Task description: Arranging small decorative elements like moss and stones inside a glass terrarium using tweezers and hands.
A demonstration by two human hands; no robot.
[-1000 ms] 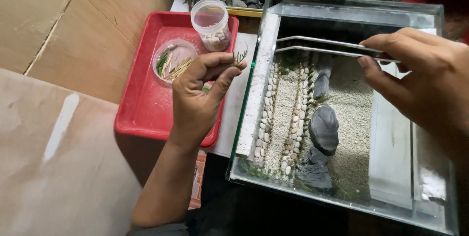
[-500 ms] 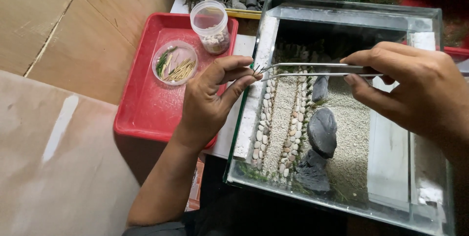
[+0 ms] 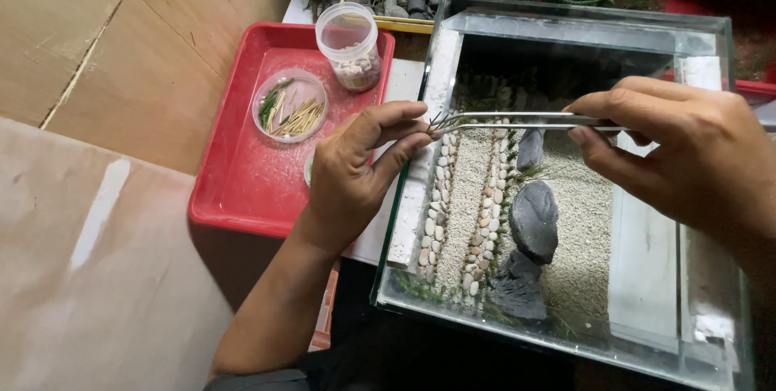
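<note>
The right hand (image 3: 695, 156) grips long tweezers (image 3: 517, 122) above the glass tank (image 3: 582, 27). The left hand (image 3: 356, 169) pinches a small plant sprig (image 3: 434, 122) at their tips. This looks like loading the tweezers; next, a firm pinch is needed before planting.

A single head-worn camera looks steeply down, close in, glass tank (image 3: 566, 51) at frame right, red tray (image 3: 234, 189) left.
</note>
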